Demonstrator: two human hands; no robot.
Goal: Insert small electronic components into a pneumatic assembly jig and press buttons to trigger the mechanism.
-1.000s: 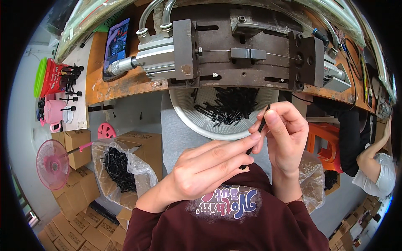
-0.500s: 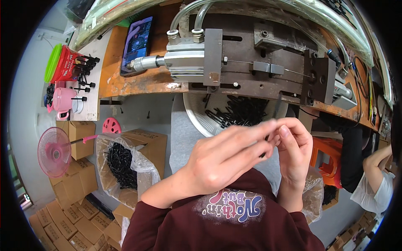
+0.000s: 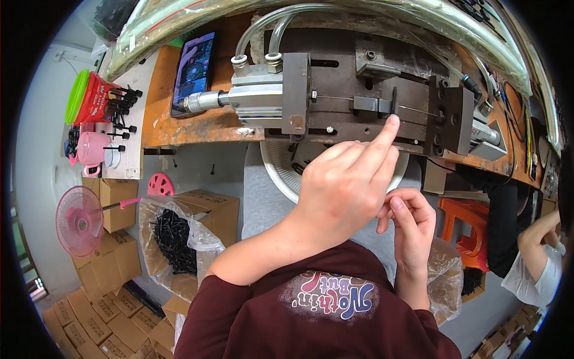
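My left hand [image 3: 347,185] reaches forward over the white basket [image 3: 276,173] to the clamping fixture on the bench. Between its fingertips a thin black stick-like piece [image 3: 394,99] stands up, beside the small grey metal blocks [image 3: 372,105] on the fixture's thin rod. The thumb of this hand is hidden underneath. Nearer to my body, my right hand [image 3: 412,230] is held with curled fingers, thumb close to the index finger; whatever lies between them I cannot make out. Several black pieces in the basket are mostly covered by my left hand.
A metal cylinder [image 3: 257,99] with clear hoses [image 3: 281,30] sits left on the fixture, near a phone [image 3: 192,72]. At left are a pink fan [image 3: 79,219], cartons [image 3: 107,260] and a bag of black pieces [image 3: 173,242]. Another person's arm [image 3: 538,239] shows at far right.
My left hand has moved forward and up from my right hand to the fixture, carrying the black piece. My right hand has dropped slightly toward my body.
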